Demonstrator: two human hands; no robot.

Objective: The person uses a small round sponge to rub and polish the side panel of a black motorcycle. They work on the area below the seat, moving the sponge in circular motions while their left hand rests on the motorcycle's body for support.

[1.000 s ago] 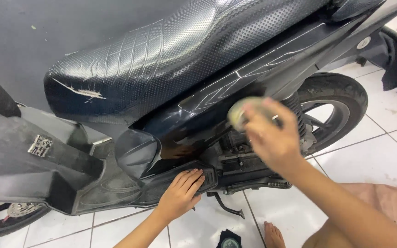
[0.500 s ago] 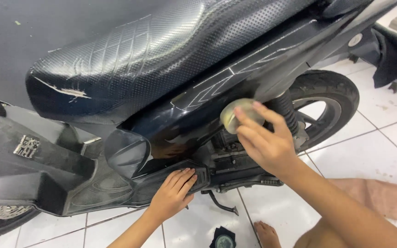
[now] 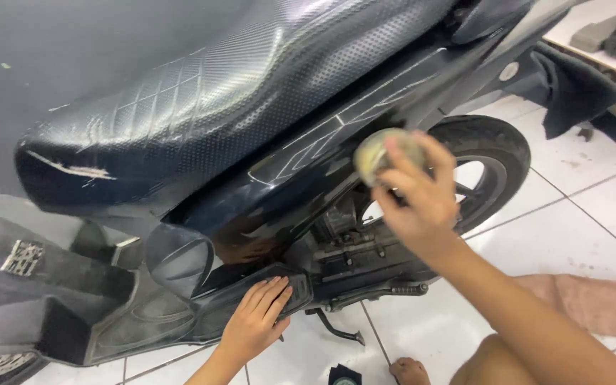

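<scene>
Since a moment ago, the right hand (image 3: 416, 196) has slid its round pad (image 3: 378, 151) a little rearward along the black scooter (image 3: 265, 142), toward the scooter's rear wheel (image 3: 490, 167). Fingers curl around the pad, pressing it onto the glossy side panel (image 3: 308, 167). It looks soft and light, best gripped by its rim. Lower on the scooter, the left hand (image 3: 257, 321) lies flat, fingers extended.

We are seeing a pinkish cloth (image 3: 593, 303) lying crumpled on the white tiled floor (image 3: 593, 207) at the lower right. A dark cloth (image 3: 572, 89) is hanging down from a pale ledge (image 3: 607, 53) at the upper right, with grey blocks (image 3: 593, 34) sitting on that ledge. A small dark object (image 3: 342, 375) is lying on the tiles at the bottom edge, too cropped to identify.
</scene>
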